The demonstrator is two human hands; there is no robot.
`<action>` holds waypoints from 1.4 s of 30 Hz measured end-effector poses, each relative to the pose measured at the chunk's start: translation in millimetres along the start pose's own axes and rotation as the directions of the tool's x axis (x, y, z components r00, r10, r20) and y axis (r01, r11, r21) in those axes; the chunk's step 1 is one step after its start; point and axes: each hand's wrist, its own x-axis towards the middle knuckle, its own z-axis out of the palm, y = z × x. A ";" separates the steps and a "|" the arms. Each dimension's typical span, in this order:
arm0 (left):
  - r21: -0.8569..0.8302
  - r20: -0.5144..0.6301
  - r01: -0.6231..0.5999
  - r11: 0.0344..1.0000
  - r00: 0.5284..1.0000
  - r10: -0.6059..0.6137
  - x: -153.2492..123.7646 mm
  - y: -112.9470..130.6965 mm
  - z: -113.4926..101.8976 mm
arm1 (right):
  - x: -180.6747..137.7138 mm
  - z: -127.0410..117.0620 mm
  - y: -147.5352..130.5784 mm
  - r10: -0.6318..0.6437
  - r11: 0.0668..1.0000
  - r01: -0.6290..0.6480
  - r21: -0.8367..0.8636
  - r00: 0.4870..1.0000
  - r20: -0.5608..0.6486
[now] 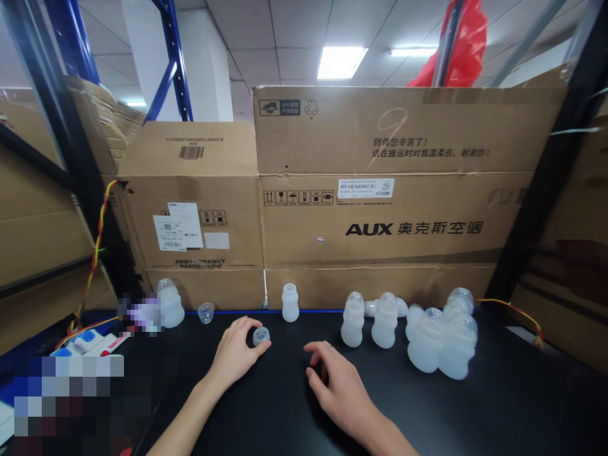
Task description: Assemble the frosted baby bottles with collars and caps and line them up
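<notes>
A large AUX carton (408, 190) stood at twelve o'clock, a smaller labelled carton (190, 202) touching it at ten. Red-yellow twisted wire (97, 247) hung at nine. A red bag (463, 44) showed at one, beside a lit ceiling panel (341, 61).

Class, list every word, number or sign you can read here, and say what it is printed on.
"AUX 奥克斯空调": large carton.
"师傅您辛苦了!": its upper panel.
"9": handwritten there.
"25": white label; rest too small.
"H.SS2001000953-35AES", "NY": left carton.
The stickers below: too small.
The cap in the left hand: no text.
</notes>
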 end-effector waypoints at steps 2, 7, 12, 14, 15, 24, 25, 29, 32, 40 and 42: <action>0.013 0.012 0.028 1.000 1.000 -0.028 -1.6 3.6 -1.9 | 0.4 -0.6 -1.7 -0.003 1.000 0.003 0.003 1.000 -0.001; -0.055 0.129 0.035 0.998 0.991 -0.028 -15.5 22.9 16.1 | 2.4 0.1 -6.0 -0.002 0.998 0.005 0.055 0.998 -0.060; -0.147 0.249 -0.019 0.989 0.967 0.056 -40.0 55.0 37.5 | 3.3 -1.5 -9.5 -0.004 0.998 0.007 0.064 0.999 -0.048; -0.181 0.280 -0.033 0.983 0.956 0.084 -47.3 64.1 40.3 | 3.3 -3.2 -9.5 -0.008 0.998 0.009 0.058 1.000 -0.003; -0.192 0.285 -0.043 0.980 0.953 0.098 -49.8 67.1 40.8 | 3.4 -3.9 -9.1 -0.007 0.998 0.006 0.058 1.000 0.014; -0.126 0.306 -0.133 0.983 0.937 0.166 -48.5 62.5 43.7 | 5.5 -8.0 -5.9 -0.015 0.993 0.009 0.116 0.999 0.048; -0.116 0.307 -0.129 0.985 0.938 0.159 -48.0 62.1 44.0 | 5.5 -8.9 -6.0 -0.018 0.993 0.011 0.119 0.999 0.051; -0.092 0.329 -0.125 0.988 0.933 0.149 -47.6 62.8 44.2 | 6.5 -12.0 -4.5 -0.045 0.987 0.034 0.156 0.997 0.068; -0.104 0.317 -0.126 0.987 0.936 0.153 -48.3 64.0 43.8 | 8.1 -11.5 -1.0 -0.030 0.980 0.017 0.196 0.998 0.062; -0.094 0.359 -0.106 0.990 0.924 0.133 -48.8 71.7 38.7 | 9.3 -8.5 -2.9 -0.071 0.987 0.071 0.146 0.997 -0.010; -0.098 0.365 -0.131 0.987 0.917 0.158 -48.1 72.8 38.3 | 9.6 -9.7 -6.3 -0.098 0.994 0.099 0.049 0.995 -0.014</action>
